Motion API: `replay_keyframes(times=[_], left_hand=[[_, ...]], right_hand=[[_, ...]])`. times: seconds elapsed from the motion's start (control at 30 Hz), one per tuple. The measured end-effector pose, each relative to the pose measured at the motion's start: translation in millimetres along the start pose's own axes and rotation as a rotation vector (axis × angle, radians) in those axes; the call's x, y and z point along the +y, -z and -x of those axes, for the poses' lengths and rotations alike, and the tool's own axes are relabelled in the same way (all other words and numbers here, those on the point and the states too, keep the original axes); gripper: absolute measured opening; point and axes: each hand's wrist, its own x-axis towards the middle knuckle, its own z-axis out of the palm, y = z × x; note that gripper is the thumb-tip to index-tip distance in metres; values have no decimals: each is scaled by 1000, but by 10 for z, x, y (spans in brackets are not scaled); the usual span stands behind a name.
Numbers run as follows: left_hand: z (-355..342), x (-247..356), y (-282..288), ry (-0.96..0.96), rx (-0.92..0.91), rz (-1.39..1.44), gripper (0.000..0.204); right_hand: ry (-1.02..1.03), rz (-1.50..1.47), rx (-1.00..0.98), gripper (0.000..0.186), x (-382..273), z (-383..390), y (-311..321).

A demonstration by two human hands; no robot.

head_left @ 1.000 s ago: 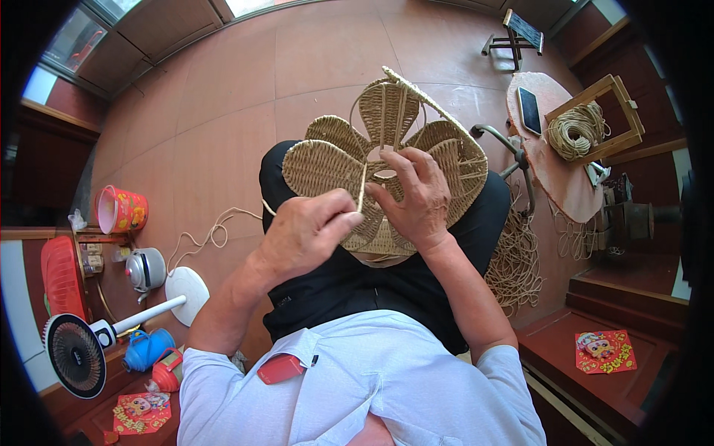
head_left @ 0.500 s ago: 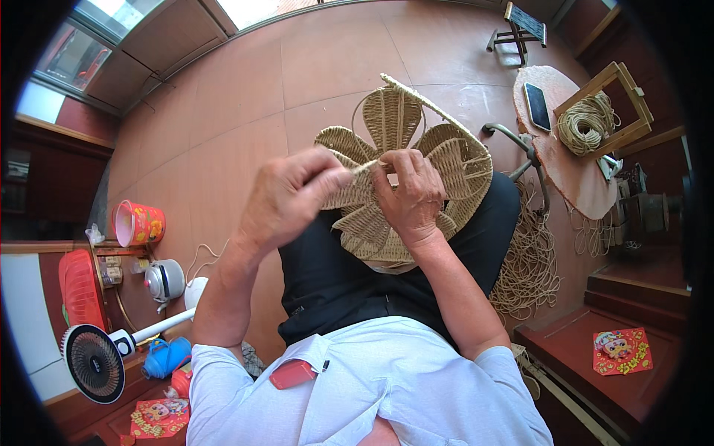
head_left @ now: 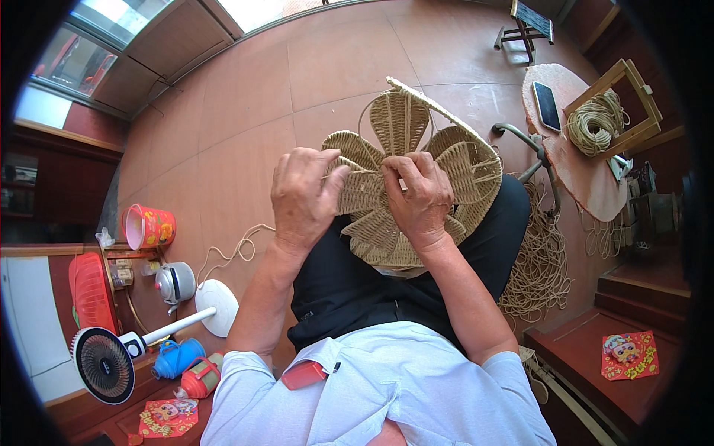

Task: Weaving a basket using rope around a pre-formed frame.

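Observation:
A flower-shaped piece woven from straw-coloured cord (head_left: 399, 123) rests over my lap, its petals spread around a middle hidden by my fingers. A thick corded edge runs along its upper right side. My right hand (head_left: 420, 193) lies over the centre, thumb and forefinger pinched together on cord there; the exact strand is covered. Beside the left petals is my left hand (head_left: 305, 195), thumb and forefinger apart with woven petal showing between them. Nothing is visibly gripped in that hand.
Loose cord (head_left: 532, 260) is heaped beside my right leg. At the right, a slab table (head_left: 554, 149) bears a phone (head_left: 546, 105), a cord coil (head_left: 595, 123) and a wooden frame (head_left: 651, 111). On the left stand a fan (head_left: 104, 364), kettle (head_left: 175, 282) and red bucket (head_left: 149, 227).
My left hand has moved slightly up and its thumb and forefinger have parted; the cord stretched from it toward my right hand is no longer taut. My right hand stays at the flower's centre.

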Motion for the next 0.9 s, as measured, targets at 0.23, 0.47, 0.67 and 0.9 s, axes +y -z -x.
replay_keyframes(times=[0.23, 0.47, 0.67, 0.9], left_hand=[[139, 13, -41, 61, -387, -55, 28], [252, 48, -59, -55, -190, -131, 20], [232, 253, 94, 144, -339, 190, 15], [-357, 91, 270, -31, -207, 195, 17]], right_hand=[[41, 19, -55, 17, 10, 47, 31], [50, 24, -115, 30, -15, 68, 84], [84, 37, -84, 31, -2, 63, 79], [13, 73, -70, 21, -19, 37, 1]])
